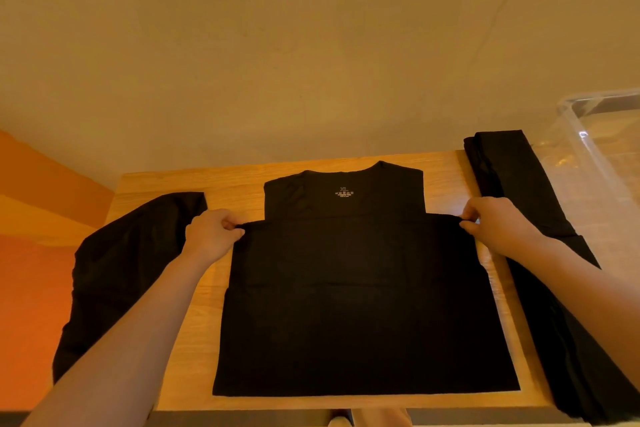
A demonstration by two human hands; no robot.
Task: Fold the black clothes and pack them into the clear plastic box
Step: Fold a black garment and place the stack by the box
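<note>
A black T-shirt [360, 298] lies flat in the middle of the wooden table [194, 340], collar and XL label at the far end. Its lower part is folded up over the body. My left hand [213, 236] pinches the left corner of the folded edge. My right hand [498, 225] pinches the right corner. A second black garment [121, 274] lies crumpled at the table's left edge. A long folded black garment [519, 191] runs along the right edge. The clear plastic box [595, 149] stands at the far right.
A beige wall rises behind the table. An orange surface [31, 253] lies to the left, below the table edge. Bare wood shows between the shirt and the side garments.
</note>
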